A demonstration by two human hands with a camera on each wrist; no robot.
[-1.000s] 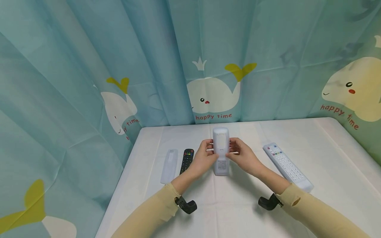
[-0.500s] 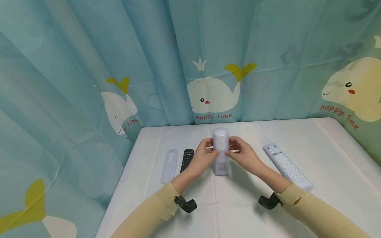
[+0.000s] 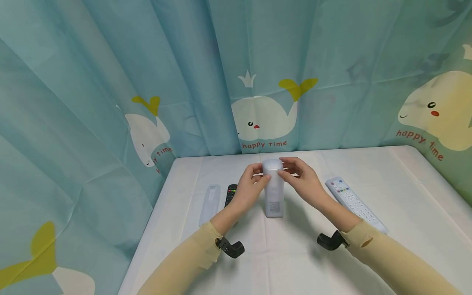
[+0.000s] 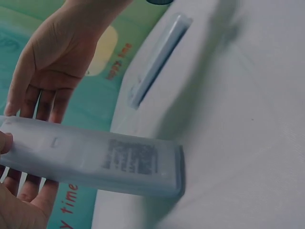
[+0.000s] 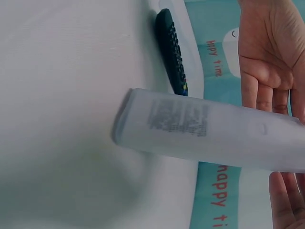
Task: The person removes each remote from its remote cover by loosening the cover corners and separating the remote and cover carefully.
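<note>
A pale remote control (image 3: pixel 274 196) in a translucent sleeve stands with its lower end on the table, its back with a printed label towards me. My left hand (image 3: pixel 251 186) holds its upper left side, thumb on the back and fingers round the far side. On the upper right side, my right hand (image 3: pixel 303 180) grips it the same way, its thumb near the top end. The left wrist view shows the label end of the remote control (image 4: pixel 90 152) on the cloth. Its button side is hidden.
Left of the hands lie a translucent sleeve-like cover (image 3: pixel 210 205) and a black remote control (image 3: pixel 231 193), partly behind the left hand. A white remote control (image 3: pixel 354 203) lies slantwise at right, partly behind the right forearm. A whale-print curtain (image 3: pixel 265 49) hangs behind the white table (image 3: pixel 280 262).
Both hands have slid up along the remote control towards its top end, the right hand more so. The remote's lower end has stayed in place on the table.
</note>
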